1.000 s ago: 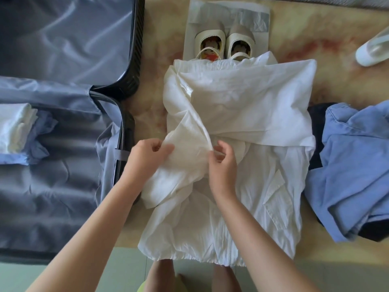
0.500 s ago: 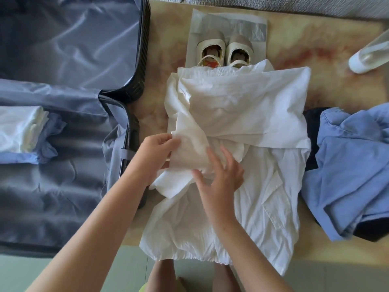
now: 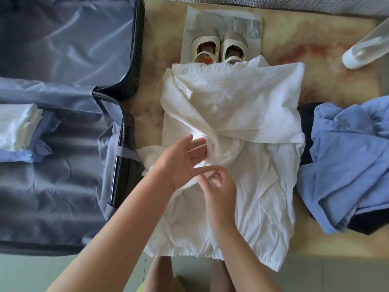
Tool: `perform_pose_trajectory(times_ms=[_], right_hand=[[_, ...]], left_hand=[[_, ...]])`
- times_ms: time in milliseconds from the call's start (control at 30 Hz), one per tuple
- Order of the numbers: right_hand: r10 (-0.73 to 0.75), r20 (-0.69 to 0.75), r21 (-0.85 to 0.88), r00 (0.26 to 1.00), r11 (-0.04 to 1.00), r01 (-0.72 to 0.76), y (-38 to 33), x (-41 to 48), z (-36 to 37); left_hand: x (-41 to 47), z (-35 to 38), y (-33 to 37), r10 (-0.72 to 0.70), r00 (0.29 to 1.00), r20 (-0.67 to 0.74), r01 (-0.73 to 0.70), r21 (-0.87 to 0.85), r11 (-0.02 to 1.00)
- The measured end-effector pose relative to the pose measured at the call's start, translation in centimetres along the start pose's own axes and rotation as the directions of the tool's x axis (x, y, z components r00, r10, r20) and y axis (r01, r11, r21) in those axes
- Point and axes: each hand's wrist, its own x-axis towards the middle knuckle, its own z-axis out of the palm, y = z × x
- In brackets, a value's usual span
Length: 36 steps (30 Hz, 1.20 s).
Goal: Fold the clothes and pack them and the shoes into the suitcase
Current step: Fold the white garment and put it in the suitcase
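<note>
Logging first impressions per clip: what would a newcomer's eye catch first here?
The crumpled white garment spread mid-floor, with the left hand pressing straight fingers into a fold and the right hand pinching cloth beside it. Left of it lies the open suitcase holding folded clothes; a pair of shoes sits beyond the garment, blue clothes heaped to the right.

this is looking like a room in a home, with someone packing on the floor. an open suitcase point(image 3: 137, 49) is lying on a beige, red-blotched rug point(image 3: 315, 45), and a white garment point(image 3: 242, 98), blue clothes point(image 3: 347, 165) and small shoes point(image 3: 221, 47) are lying across it. a grey edge point(image 3: 294, 5), perhaps bedding or a sofa, is running along the top; pale green floor point(image 3: 315, 270) is showing below.
</note>
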Motion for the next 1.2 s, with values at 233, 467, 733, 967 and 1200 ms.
perform_pose_trajectory(times_ms=[233,467,733,967,1200], right_hand=[[0.002,-0.010,0.217,1.000,0.976,0.001,-1.6,2.5,-2.7],[0.063,0.387,0.389,0.920,0.894,-0.225,-3.3,3.6,-4.1],[0.105,0.174,0.146,0.979,0.980,-0.131,-4.0,7.1,-4.6],[-0.128,0.226,-0.345,0.966,0.916,0.202,-6.2,14.3,-1.9],[-0.062,0.100,-0.441,0.993,0.892,0.100,-4.2,14.8,2.5]], left_hand=[[1.4,-3.9,2.4,0.613,0.787,-0.070,-0.354,0.763,0.541],[6.3,-6.2,5.6,0.758,0.533,0.376,-0.295,0.922,-0.250],[4.4,-6.7,12.2,0.686,0.447,0.574,-0.239,0.815,-0.527],[3.3,-6.1,17.7,0.637,0.398,0.660,-0.151,0.732,-0.664],[5.2,-6.2,19.6,0.622,0.397,0.674,0.121,0.634,-0.764]])
